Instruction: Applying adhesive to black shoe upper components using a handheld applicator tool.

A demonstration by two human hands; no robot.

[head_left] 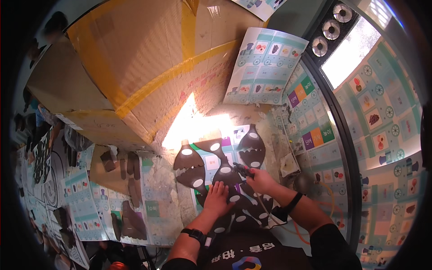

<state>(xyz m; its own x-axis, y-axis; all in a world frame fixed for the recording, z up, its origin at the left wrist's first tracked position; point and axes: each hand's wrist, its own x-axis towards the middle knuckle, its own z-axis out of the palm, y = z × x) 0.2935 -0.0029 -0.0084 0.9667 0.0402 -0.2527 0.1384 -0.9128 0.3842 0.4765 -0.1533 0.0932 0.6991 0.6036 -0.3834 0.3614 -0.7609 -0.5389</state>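
Note:
Several dark brown flat cut-out pieces [190,163] with curved outlines and white oval patches lie in front of me on a printed sheet [211,162]. My left hand [218,198] lies with its fingers stretched out on the pieces in the middle. Just above and to the right of it, my right hand [262,181] is wrapped round a small dark spray gun [243,169]. The gun's nose points left, over a middle piece. A thin hose [263,202] hangs below the right hand.
A big cardboard box [157,54] with yellow tape rises behind the work. Printed sheets [270,67] line the back and right side. Three round fans [331,29] sit at the upper right. More brown pieces [132,222] lie to the left. An orange hose [300,234] loops at the right.

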